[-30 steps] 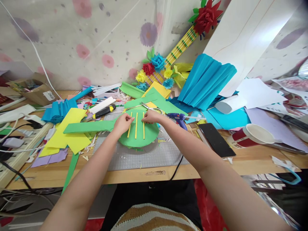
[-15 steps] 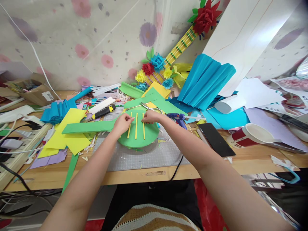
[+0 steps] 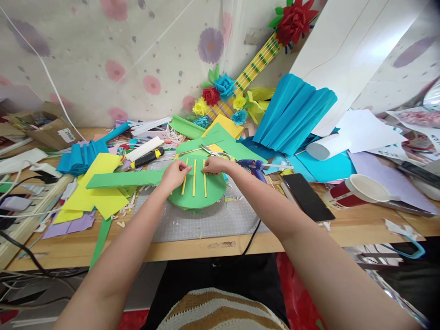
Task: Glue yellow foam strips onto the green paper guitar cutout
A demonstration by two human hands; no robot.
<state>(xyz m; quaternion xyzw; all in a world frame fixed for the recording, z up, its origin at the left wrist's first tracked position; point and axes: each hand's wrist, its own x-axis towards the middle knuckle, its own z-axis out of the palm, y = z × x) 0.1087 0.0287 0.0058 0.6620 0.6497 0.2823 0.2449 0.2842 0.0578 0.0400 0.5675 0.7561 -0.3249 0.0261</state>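
A: Left hand (image 3: pixel 174 175), quick: where is it placed?
B: It's set over the left part of the round green body (image 3: pixel 213 190), by the upper part of the left yellow strip (image 3: pixel 184 184). Thumb and fingers are brought close together at the tips; whether the strip is pinched cannot be told.
A: And the right hand (image 3: pixel 216 166)?
B: It's held at the upper part of the right yellow strip (image 3: pixel 205 185), fingers curled, tips drawn in by the strip. Whether anything is gripped can't be told either.
A: Any strip between?
B: Yes, the middle yellow strip (image 3: pixel 194 181) is laid lengthwise between the hands and is left untouched.
A: Where's the body located?
B: It's seen on the grey cutting mat (image 3: pixel 178 231), near the front of the wooden counter (image 3: pixel 275 240). The green neck (image 3: pixel 120 179) is extended leftward, over yellow sheets (image 3: pixel 112 201).
A: Nearby stuff?
B: Scissors (image 3: pixel 208 149) are laid just behind the right hand, a blue glue gun (image 3: pixel 252 167) is put to its right, and a cutter knife (image 3: pixel 147 158) is seen behind the neck. A flower-decked yellow guitar (image 3: pixel 257 64) is leaned against the wall, well behind.
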